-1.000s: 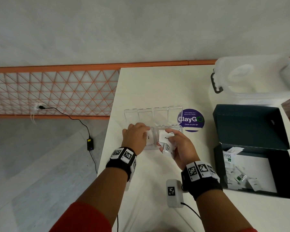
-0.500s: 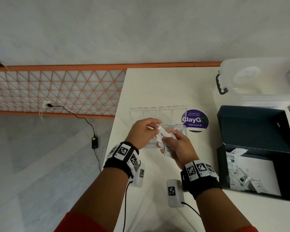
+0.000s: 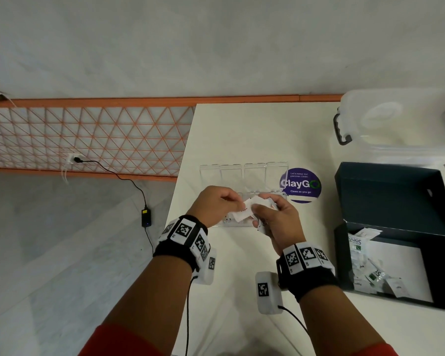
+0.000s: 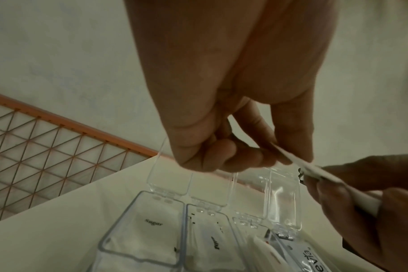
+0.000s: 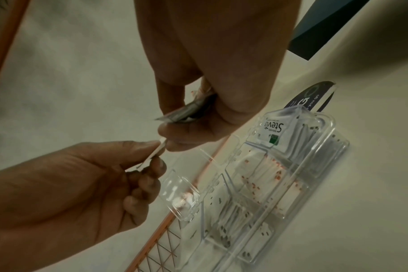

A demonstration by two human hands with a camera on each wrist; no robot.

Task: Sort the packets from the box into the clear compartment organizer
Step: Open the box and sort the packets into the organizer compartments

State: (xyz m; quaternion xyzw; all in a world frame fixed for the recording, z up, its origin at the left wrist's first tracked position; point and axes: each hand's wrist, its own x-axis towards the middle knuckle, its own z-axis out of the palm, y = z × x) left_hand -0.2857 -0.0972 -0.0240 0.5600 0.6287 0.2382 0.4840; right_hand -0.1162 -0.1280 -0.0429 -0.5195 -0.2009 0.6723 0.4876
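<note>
The clear compartment organizer (image 3: 242, 173) lies on the white table with its lids up, and packets lie in its compartments (image 5: 268, 184), among them a Sugar packet (image 4: 153, 224). Just above it, my left hand (image 3: 238, 204) pinches one end of a white packet (image 3: 245, 210) between thumb and fingers. My right hand (image 3: 258, 215) grips a small bundle of packets (image 5: 186, 112) and holds the other end of that same white packet (image 4: 291, 160). The dark box (image 3: 393, 199) stands open at the right with several packets (image 3: 370, 268) inside.
A clear lidded tub (image 3: 401, 124) stands at the back right, behind the box. A purple round sticker (image 3: 300, 185) lies beside the organizer. A white tagged device (image 3: 267, 291) and its cable lie under my right wrist. The table's left edge (image 3: 183, 176) drops to the floor.
My left hand rose from the organizer's compartments, moved right to the right hand and pinched a white packet there. Both hands now sit slightly higher above the organizer.
</note>
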